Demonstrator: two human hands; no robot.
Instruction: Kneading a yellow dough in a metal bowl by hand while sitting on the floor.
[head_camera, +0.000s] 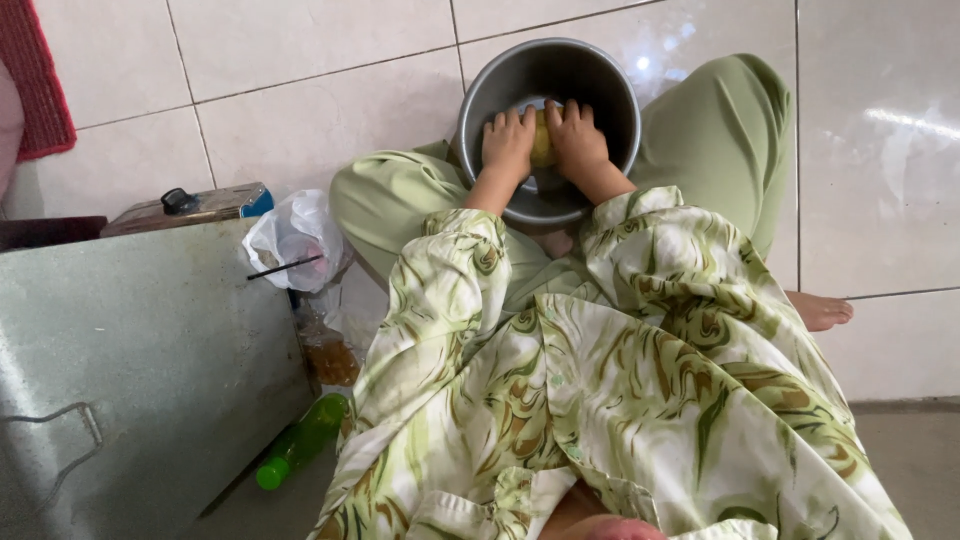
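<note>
Both hands pressed on yellow lump inside round grey metal bowl (610, 90).
Left hand (508, 143) and right hand (576, 137) lie fingers-down, loosely curled, flanking and gripping the yellow dough-like lump (541, 140); bowl rests on white tiled floor (300, 90) between the knees.

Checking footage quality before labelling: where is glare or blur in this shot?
Head view: bright glare streaks on the glossy floor tiles at right and above the metal pot; both hands on the yellow lump are sharp; the blob at the bottom edge is blurred.
</note>
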